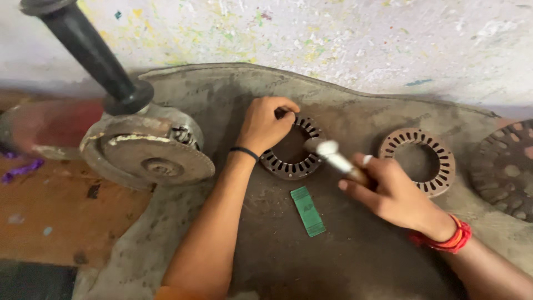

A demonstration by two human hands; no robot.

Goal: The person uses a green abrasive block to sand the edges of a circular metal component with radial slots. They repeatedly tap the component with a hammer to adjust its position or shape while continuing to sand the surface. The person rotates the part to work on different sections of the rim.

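- Hidden or unclear: the far rim of the slotted round steel stator ring (291, 155) sits under my fingers; the tip of the pale metal tool with a rounded head (333, 156) is blurred, so I cannot tell whether it touches the ring. My thumb and palm cover the tool's lower end. The large dark perforated metal disc (504, 169) is cut off by the right edge. The red body of the angle grinder with a worn grey disc and black side handle (139, 150) is blurred at the left.
- My left hand (265, 125): fingers curled down over the ring's upper-left edge, pinching it against the mat; grip narrow, closed on the ring.
- My right hand (391, 194): wrapped around the tool's shaft, fist tight, head of the tool pointing up-left over the ring's right side.
- Left arm: reaches up from the bottom centre, wrist bent, thin black band at the wrist.
- Right arm: comes in from the lower right corner, red thread bands at the wrist.
- Ring's place: flat on the grimy grey rubber mat (277, 255), centre of view, between the grinder and a second rusty slotted ring (417, 161).
- Small green rectangular paper slip (307, 211): lies on the mat just below the held ring, between my forearms.
- Paint-speckled white wall (333, 33): behind the mat.
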